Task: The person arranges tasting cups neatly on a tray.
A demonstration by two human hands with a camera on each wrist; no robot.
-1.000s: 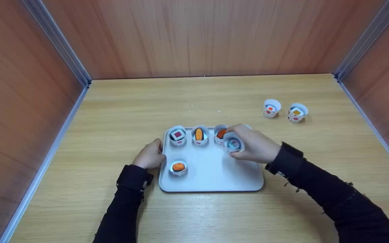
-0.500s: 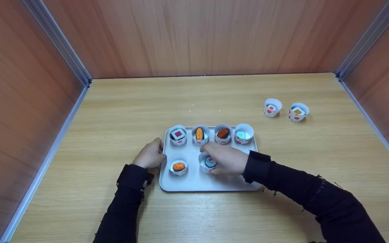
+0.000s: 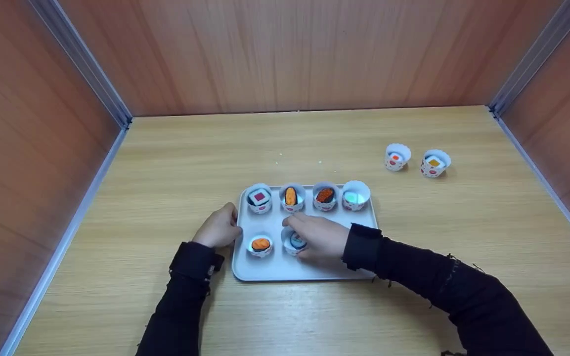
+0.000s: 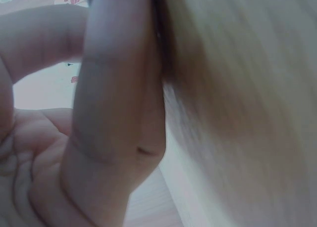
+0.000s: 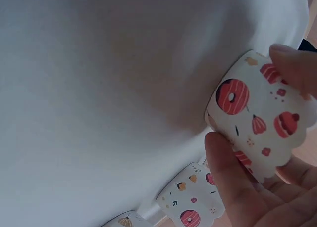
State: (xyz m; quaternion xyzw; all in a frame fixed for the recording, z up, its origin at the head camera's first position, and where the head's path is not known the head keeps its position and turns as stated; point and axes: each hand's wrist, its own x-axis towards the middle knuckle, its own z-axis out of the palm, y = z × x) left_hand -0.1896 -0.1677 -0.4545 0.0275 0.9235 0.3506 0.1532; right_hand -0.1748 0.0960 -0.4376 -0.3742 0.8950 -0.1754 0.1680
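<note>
My right hand [image 3: 320,236] grips a white paper cup [image 3: 288,242] by its sides, low over the front middle of the pale tray [image 3: 270,269]. A small pale-blue piece shows inside it. Pink doughnut and cupcake prints cover the cup wall [image 5: 252,108] in the right wrist view, where thumb and fingers hold it from opposite sides, its base right at the tray. To its left stands a cup with an orange sushi-like piece [image 3: 260,244]. My left hand [image 3: 217,227] pinches the tray's left edge; its fingers [image 4: 114,103] fill much of the left wrist view.
Along the tray's back edge stand several similar cups, among them one with a dark-red-centred roll [image 3: 259,197] and one with a pale green bottom [image 3: 355,197]. Two more cups, a left one [image 3: 396,157] and a right one [image 3: 435,163], stand at the back right. Wood panels [image 3: 285,54] enclose the table.
My right hand has carried the cup left and toward the front of the tray, lowering it beside the orange piece's cup. The left hand stays at the tray's edge.
</note>
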